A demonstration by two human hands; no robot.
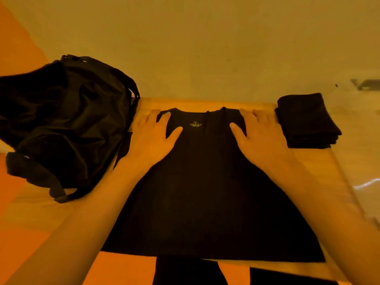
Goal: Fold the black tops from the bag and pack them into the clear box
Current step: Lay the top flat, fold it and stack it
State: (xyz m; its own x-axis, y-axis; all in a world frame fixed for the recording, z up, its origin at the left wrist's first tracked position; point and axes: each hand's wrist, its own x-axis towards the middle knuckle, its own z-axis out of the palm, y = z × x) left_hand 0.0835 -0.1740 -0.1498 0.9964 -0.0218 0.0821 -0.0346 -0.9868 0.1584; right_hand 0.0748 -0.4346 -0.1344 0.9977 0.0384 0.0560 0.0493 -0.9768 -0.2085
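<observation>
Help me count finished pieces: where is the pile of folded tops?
In the head view the pile of folded tops sits far right, at the far corner of the table, just right of the right hand and the spread top.

**Black on warm wood**

A plain black top lies on a pale yellow-brown wooden table, its only marking a small light printed label at the far neckline. The bag at left is black too, as is the folded stack at far right. The clear box at right shows white glints. The wall is dull beige; the floor, orange.
</observation>
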